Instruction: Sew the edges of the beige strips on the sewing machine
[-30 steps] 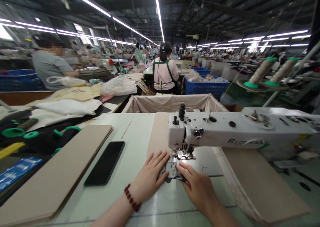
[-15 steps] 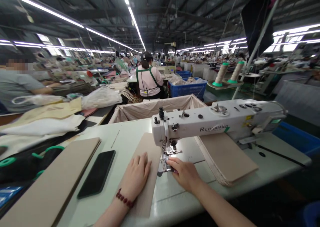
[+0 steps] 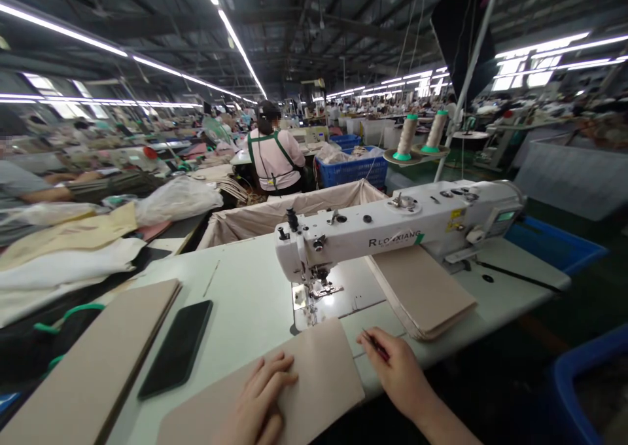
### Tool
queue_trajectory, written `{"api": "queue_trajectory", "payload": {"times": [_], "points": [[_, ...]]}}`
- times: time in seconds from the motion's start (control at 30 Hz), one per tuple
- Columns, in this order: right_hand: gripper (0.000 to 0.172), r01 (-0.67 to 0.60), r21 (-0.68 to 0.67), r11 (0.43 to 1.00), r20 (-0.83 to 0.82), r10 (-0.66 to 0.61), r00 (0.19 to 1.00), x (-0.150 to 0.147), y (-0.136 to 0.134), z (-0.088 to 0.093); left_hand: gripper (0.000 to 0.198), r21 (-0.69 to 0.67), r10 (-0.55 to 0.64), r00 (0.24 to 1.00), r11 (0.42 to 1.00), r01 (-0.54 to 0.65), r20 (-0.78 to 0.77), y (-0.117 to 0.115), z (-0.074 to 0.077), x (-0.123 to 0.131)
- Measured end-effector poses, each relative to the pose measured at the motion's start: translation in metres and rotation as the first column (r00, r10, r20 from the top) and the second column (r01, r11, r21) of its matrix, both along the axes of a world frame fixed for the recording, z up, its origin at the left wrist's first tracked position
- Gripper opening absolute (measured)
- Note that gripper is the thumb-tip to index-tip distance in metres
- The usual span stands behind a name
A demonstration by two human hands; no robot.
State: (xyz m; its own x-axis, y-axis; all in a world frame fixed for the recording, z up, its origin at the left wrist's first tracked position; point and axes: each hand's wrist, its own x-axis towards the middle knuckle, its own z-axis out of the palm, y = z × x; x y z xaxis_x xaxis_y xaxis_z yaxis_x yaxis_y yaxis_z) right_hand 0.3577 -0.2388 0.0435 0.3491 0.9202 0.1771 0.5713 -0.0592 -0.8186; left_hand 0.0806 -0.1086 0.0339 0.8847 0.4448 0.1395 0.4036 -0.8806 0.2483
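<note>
Head view: the left hand [image 3: 258, 396] lies flat, its grip released, on a beige panel [image 3: 318, 373], which sits at 6 o'clock on the desk [image 3: 235, 288], clear of the sewing machine [image 3: 392, 229]. The right hand [image 3: 397, 373] pinches a slim dark item [image 3: 375, 345], too small to identify. Whether the panel is sewn cannot be determined. A panel stack [image 3: 419, 291] lies at 3 o'clock.

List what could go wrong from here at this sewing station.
The small dark pointed tool pinched in the right hand sits close to the beige panel, so it could mark or nick it. The panel appears to overhang the table's front edge under the left hand, so it might slip off if released. The stacked panels under the sewing machine arm could get knocked.
</note>
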Motion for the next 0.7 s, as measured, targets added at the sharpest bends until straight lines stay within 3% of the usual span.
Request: {"api": "queue_trajectory", "payload": {"times": [0.1,0.2,0.3,0.4,0.53,0.7], "points": [[0.028,0.054,0.002,0.999,-0.188,-0.052,0.981,-0.001,-0.020,-0.009,0.067,-0.042,-0.027,0.999,0.999,0.026,-0.040,-0.020,0.011,0.035],[0.030,0.081,-0.045,0.996,-0.207,-0.089,0.974,-0.004,-0.040,-0.018,0.080,-0.009,-0.106,0.993,0.994,0.105,-0.058,-0.047,0.002,0.068],[0.025,0.076,-0.104,0.992,-0.155,-0.092,0.984,-0.010,-0.058,-0.029,0.053,0.044,-0.114,0.993,0.992,0.114,0.003,-0.069,-0.010,0.093],[0.020,0.072,-0.118,0.990,-0.079,-0.082,0.993,-0.015,-0.070,-0.042,0.025,0.010,-0.077,0.991,0.997,0.076,0.108,-0.076,-0.014,0.105],[0.020,0.091,-0.158,0.983,0.046,-0.085,0.995,-0.018,-0.076,-0.052,0.015,-0.215,-0.029,0.963,0.973,0.089,0.266,-0.073,-0.010,0.105],[0.014,-0.030,-0.233,0.972,0.215,0.081,0.973,-0.031,-0.073,-0.045,0.018,-0.529,0.155,0.931,0.848,0.047,0.331,-0.071,-0.002,0.101]]}}
